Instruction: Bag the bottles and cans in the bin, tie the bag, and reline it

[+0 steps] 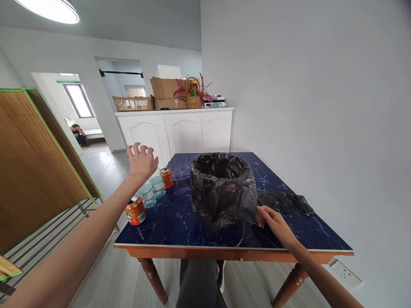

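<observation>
A bin lined with a black garbage bag stands on the blue marble-patterned table; the bag is folded over the rim and hides the bin's sides. My right hand pinches the bag's loose plastic at the lower right. Raised over the left side of the table, my left hand has curled, spread fingers and nothing visible in them. Just behind and below it are clear plastic bottles, partly hidden by my wrist. An orange can stands nearer me, another orange can farther back.
Another piece of black plastic lies flat on the table's right side. Beyond the table is a white cabinet with cardboard boxes and a flower basket. A rack with a bamboo mat is on the left. A person sits in the far room.
</observation>
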`<state>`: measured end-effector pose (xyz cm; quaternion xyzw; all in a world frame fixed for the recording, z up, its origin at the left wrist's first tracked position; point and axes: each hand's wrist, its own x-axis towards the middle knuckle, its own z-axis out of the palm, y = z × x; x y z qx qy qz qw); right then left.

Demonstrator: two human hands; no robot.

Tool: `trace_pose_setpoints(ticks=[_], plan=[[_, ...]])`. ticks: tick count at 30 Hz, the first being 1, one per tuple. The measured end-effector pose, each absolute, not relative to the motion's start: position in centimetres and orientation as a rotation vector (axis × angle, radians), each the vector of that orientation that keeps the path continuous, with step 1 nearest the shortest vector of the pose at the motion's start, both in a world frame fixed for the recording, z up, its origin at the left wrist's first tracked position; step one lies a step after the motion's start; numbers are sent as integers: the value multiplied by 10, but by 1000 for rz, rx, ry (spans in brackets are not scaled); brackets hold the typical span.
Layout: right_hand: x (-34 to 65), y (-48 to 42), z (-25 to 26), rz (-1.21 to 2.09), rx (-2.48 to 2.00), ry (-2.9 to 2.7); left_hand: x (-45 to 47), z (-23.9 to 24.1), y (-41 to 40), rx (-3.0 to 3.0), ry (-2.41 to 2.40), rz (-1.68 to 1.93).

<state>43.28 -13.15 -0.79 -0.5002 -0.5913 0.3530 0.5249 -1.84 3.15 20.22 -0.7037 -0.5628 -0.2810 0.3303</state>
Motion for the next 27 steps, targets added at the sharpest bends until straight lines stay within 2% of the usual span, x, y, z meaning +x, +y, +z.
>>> trace_pose_setpoints(ticks=[7,12,16,19,23,27], plan=[[435,-135,-14,849,-1193,-1440,-24,196,40,-1922,-1694,-303],[436,-135,-18,850,-1188,-1421,2,208,29,-1988,-1705,-233],[437,-134,-22,860,-1175,-1397,26,238,17,-2067,-1718,-236],[438,-132,-26,868,-1165,-1377,47,273,-6,-2067,-1631,-348],[439,-130,-29,873,-1154,-1354,73,323,-57,-1928,-1155,-793],[438,-129,-30,878,-1148,-1341,92,350,-107,-2014,-882,-926]])
